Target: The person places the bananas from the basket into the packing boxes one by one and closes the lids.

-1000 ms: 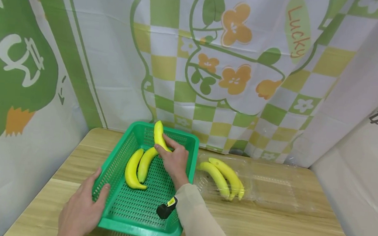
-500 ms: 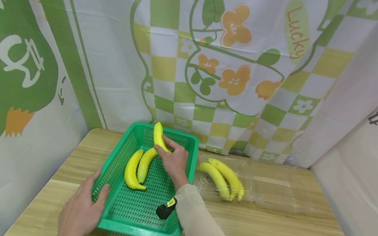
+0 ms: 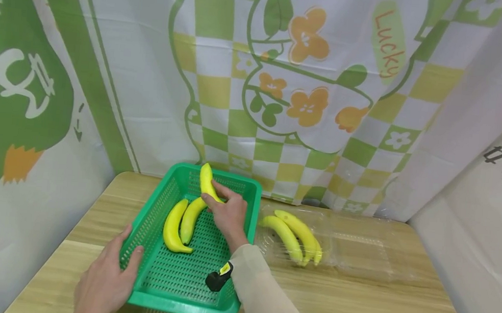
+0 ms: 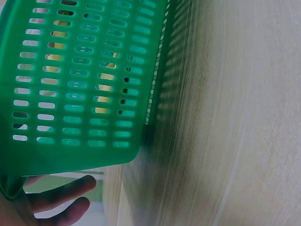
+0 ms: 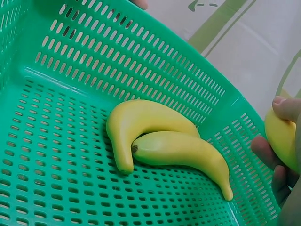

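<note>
Head view: basket (image 3: pixel 183 308), left half of bench (image 3: pixel 354 302), left rim gripped by left hand (image 3: pixel 106 275), apparently for steadiness. One banana (image 3: pixel 207 180), pinched in closed right hand (image 3: pixel 230 211) near basket's back edge; two more bananas (image 3: pixel 171 226) nested leftward, presumably saving room.

Basket (image 3: pixel 183 308) on table (image 3: pixel 332 300), left part. Box (image 3: pixel 360 253) on table just right of basket, bananas (image 3: pixel 286 235) in its left half, other half extending right. Curtain (image 3: pixel 220 100) behind table.

In basket, on its floor toward the left wall: left banana (image 3: pixel 173 226) and right banana (image 3: pixel 191 220), side by side; right wrist view has them touching, right one's near end inside left one's curve.

Left hand (image 3: pixel 106 280) at basket's left rim, toward the front. Right hand (image 3: pixel 230 214) over basket's back right part; upper banana (image 3: pixel 207 180) in its fingers, near back rim, above right banana's far end. Right sleeve (image 3: pixel 263 285) crosses basket's right rim.
</note>
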Demonstrator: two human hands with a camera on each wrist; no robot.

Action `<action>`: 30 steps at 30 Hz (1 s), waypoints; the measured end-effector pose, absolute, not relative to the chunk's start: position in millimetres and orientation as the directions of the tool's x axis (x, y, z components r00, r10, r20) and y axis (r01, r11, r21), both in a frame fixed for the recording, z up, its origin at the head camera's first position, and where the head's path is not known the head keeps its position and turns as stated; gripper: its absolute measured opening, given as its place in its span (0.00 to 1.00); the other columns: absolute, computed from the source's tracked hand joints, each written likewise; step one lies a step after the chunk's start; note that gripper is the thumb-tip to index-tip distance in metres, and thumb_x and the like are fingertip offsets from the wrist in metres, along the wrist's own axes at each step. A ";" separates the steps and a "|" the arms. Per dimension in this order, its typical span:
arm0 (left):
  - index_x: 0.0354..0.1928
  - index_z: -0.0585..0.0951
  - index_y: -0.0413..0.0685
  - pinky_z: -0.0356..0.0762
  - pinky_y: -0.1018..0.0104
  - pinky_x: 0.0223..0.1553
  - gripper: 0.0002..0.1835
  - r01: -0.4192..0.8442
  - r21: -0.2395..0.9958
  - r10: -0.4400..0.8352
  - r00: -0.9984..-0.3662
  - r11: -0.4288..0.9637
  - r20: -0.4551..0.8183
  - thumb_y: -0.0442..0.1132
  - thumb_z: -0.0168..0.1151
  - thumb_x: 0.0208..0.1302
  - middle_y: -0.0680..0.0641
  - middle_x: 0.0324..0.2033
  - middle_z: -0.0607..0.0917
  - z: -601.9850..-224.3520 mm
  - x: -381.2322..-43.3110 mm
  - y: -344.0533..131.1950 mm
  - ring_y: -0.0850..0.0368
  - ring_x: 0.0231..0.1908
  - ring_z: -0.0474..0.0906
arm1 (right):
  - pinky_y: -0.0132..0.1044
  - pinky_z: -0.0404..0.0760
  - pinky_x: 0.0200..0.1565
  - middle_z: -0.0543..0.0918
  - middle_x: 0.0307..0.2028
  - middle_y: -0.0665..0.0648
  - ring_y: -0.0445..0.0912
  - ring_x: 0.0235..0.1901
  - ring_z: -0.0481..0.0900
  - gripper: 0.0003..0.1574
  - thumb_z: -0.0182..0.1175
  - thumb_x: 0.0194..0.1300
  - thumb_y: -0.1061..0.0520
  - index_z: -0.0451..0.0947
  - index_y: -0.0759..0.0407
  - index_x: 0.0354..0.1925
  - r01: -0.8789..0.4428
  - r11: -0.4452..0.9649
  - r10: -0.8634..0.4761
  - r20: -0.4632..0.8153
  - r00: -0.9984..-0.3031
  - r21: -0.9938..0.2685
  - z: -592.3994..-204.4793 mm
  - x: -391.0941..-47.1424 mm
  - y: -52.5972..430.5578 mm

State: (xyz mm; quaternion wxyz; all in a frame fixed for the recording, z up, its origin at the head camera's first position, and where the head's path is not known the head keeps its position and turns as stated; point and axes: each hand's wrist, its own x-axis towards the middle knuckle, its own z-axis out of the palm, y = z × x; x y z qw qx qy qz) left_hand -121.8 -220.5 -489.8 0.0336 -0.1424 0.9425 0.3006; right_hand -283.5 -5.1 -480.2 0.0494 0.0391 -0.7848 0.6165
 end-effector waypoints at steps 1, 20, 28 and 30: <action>0.87 0.43 0.61 0.76 0.22 0.57 0.41 -0.291 0.555 -0.249 -0.957 0.780 -0.151 0.68 0.33 0.82 0.34 0.84 0.54 -489.7 -121.9 -220.7 0.16 0.71 0.64 | 0.32 0.86 0.28 0.92 0.55 0.54 0.47 0.27 0.92 0.29 0.77 0.65 0.49 0.85 0.40 0.64 -0.120 0.231 0.000 0.124 -0.992 -0.966 -480.0 -283.5 -5.7; 0.87 0.43 0.60 0.81 0.26 0.46 0.42 -0.290 0.536 -0.247 -0.957 0.793 -0.153 0.69 0.32 0.82 0.33 0.83 0.55 -490.9 -122.9 -222.5 0.13 0.64 0.70 | 0.32 0.88 0.29 0.92 0.52 0.60 0.43 0.25 0.90 0.29 0.77 0.65 0.52 0.86 0.47 0.64 -0.158 0.247 -0.028 0.156 -0.987 -0.956 -442.3 -277.3 36.7; 0.87 0.42 0.60 0.83 0.30 0.43 0.42 -0.283 0.538 -0.239 -0.959 0.794 -0.152 0.69 0.32 0.81 0.33 0.83 0.54 -490.5 -124.1 -222.6 0.14 0.64 0.72 | 0.32 0.85 0.36 0.93 0.54 0.53 0.50 0.44 0.91 0.28 0.77 0.64 0.48 0.87 0.42 0.63 -0.195 0.420 0.042 0.234 -0.971 -0.886 -420.4 -270.6 87.1; 0.87 0.43 0.60 0.84 0.33 0.40 0.42 -0.281 0.541 -0.240 -0.960 0.793 -0.146 0.69 0.33 0.82 0.33 0.83 0.54 -490.6 -123.2 -222.3 0.14 0.63 0.72 | 0.33 0.86 0.41 0.92 0.55 0.52 0.50 0.50 0.90 0.28 0.76 0.65 0.47 0.87 0.42 0.62 -0.207 0.444 0.051 0.255 -0.966 -0.872 -417.8 -267.9 99.0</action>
